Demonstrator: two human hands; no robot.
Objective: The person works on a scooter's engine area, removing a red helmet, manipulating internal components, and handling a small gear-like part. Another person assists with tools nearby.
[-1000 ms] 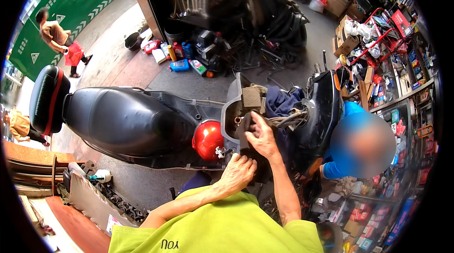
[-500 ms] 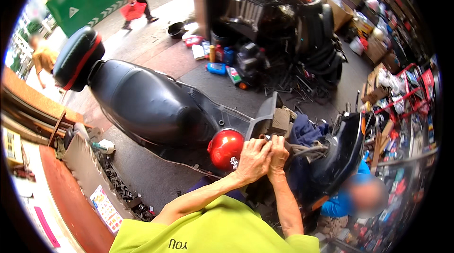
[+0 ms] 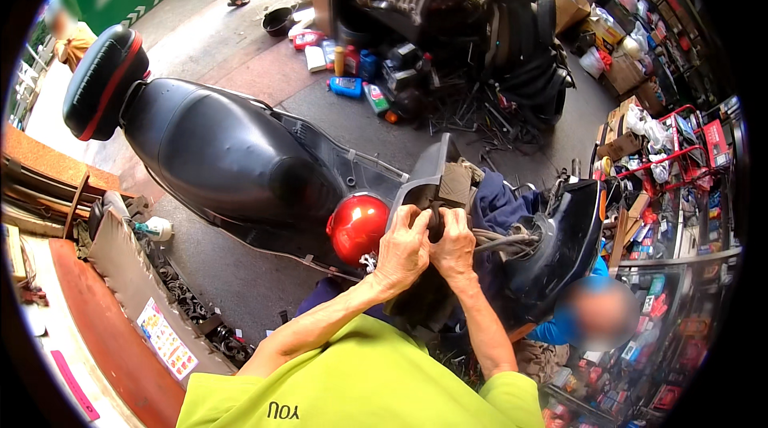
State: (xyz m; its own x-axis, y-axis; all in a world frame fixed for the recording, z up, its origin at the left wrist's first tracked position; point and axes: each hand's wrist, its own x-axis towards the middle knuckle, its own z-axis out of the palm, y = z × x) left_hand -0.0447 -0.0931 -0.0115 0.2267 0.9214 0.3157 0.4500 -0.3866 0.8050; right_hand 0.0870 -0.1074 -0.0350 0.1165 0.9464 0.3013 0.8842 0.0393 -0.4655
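My left hand [image 3: 402, 254] and my right hand [image 3: 453, 246] are side by side over the front of a black scooter [image 3: 240, 158]. The fingers of both are curled closed around a small dark rounded part [image 3: 435, 225] between them. Its exact kind is hidden by the fingers. Just left of my left hand is a shiny red helmet [image 3: 358, 228], resting on the scooter's footwell. Beyond my hands rises a grey plastic panel [image 3: 430, 168], with a brown block [image 3: 457, 183] and dark blue cloth [image 3: 502, 202] beside it. Exposed cables [image 3: 512, 242] run to the right.
A person in blue [image 3: 552, 332] crouches close by at the right, beside the scooter's black front cover [image 3: 560, 256]. Bottles [image 3: 346, 86] and scattered tools [image 3: 488, 112] lie on the floor beyond. Crowded shelves [image 3: 680, 268] line the right. A padded board [image 3: 136, 268] leans at the left.
My hands have drawn slightly apart, so the dark part now shows between them. The whole view has shifted, with the scene sliding left and up. A passer-by with a red bag has moved right.
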